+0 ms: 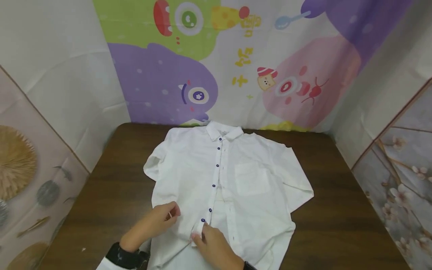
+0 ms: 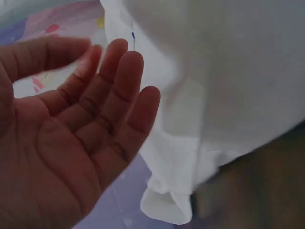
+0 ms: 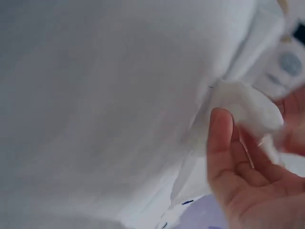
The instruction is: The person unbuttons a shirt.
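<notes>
A white button-up shirt (image 1: 256, 213) with dark blue buttons lies front up, its collar toward the back and its front unbuttoned. My right hand (image 1: 216, 245) pinches the button-side front edge low down, just below the lowest visible button (image 1: 203, 220). In the right wrist view, white cloth (image 3: 245, 107) is bunched between the thumb and fingers of that hand. Over the shirt's left side hovers my left hand (image 1: 158, 221), fingers loosely bent. The left wrist view shows its bare palm (image 2: 52, 157) and nothing held, with the shirt beyond the fingertips.
The shirt is spread on a dark brown wooden table (image 1: 324, 168). Behind the table hangs a cartoon-printed cloth (image 1: 168, 82). Patterned panels stand at the left (image 1: 44, 157) and right (image 1: 398, 180). A chest pocket (image 1: 252, 178) sits on the shirt's right half.
</notes>
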A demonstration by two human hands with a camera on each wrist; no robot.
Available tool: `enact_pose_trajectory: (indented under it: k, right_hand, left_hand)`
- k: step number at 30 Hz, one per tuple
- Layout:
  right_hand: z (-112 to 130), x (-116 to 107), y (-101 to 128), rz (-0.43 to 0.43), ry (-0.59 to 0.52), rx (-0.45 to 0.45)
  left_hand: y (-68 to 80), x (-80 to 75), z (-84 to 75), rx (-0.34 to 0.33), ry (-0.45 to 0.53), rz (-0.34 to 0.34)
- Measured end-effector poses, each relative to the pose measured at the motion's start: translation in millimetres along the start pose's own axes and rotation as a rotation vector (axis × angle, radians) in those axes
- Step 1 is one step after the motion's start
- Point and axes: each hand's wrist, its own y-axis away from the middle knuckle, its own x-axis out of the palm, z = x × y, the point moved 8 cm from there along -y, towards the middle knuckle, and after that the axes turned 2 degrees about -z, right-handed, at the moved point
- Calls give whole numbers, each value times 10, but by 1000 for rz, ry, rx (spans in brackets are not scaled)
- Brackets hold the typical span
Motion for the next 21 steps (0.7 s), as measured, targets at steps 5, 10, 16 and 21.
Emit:
enact_pose_trajectory:
  k: [5, 10, 16, 21]
  right_hand:
    - [24, -98, -96, 42, -494, 95]
    - [189, -175, -95, 174, -1008, 170]
    - [322, -283, -29, 286, -1097, 157]
    - [31, -271, 81, 329, -528, 245]
  left_hand:
    - [256, 171, -108, 71, -31, -112]
    - [346, 242, -205, 90, -329, -428]
    - [380, 161, -129, 31, -315, -520]
    - [574, -16, -77, 149, -286, -345]
